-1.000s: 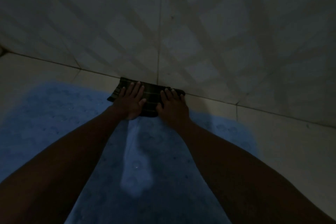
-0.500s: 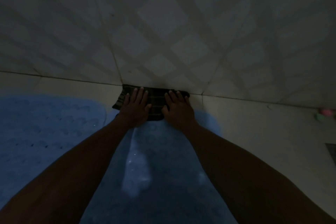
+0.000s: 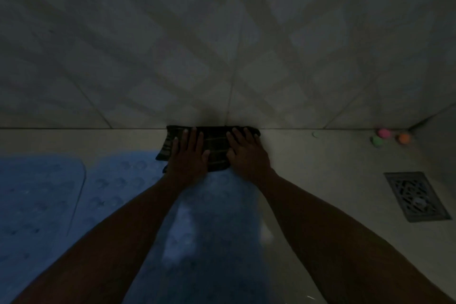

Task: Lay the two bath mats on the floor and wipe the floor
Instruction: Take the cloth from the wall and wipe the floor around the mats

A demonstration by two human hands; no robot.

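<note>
Sliding rightward along the wall (image 3: 222, 57) since a moment ago, now nearing a floor drain (image 3: 415, 196) and small coloured balls (image 3: 383, 133). Pressing a dark cloth (image 3: 217, 147) flat on the floor (image 3: 320, 160), left hand (image 3: 188, 155) and right hand (image 3: 246, 153), fingers spread, gripping nothing. Lying side by side below: two blue mats (image 3: 37, 200), (image 3: 138, 180).
</note>
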